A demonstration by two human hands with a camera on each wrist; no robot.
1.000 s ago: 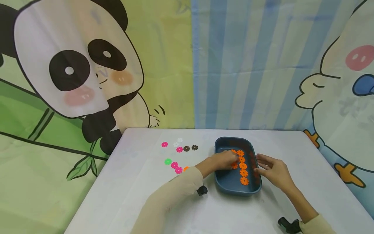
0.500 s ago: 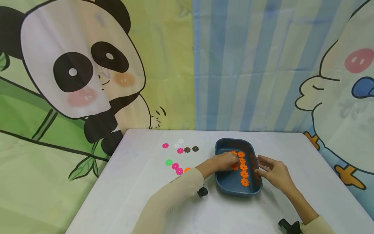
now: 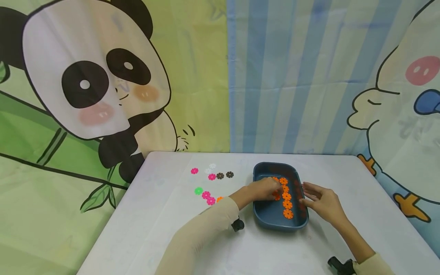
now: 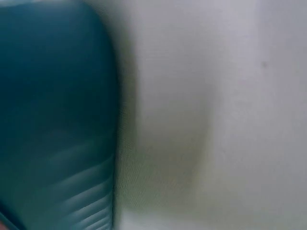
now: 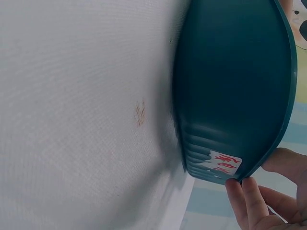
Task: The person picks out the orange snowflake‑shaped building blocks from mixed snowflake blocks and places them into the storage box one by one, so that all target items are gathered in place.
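Note:
Inside the dark blue plastic box, my left hand reaches in from the left with curled fingers. Its fingertips are at an orange flower-shaped piece, which they appear to pinch; the contact is partly hidden. Beside the fingers, several more orange flower-shaped pieces form a line along the box floor. My right hand holds the box's right rim, thumb at the edge and fingers against the outer wall. In the right wrist view, that hand grips the box's corner near a torn white label. The left wrist view shows only the box's outer wall.
Left of the box on the white table lie loose flower-shaped pieces: pink, green, brown, white and an orange one partly behind the left sleeve. A cartoon-printed curtain stands behind the table.
Both hands keep nearly the same place at the box. The whole view has shifted slightly; the pieces have not visibly moved.

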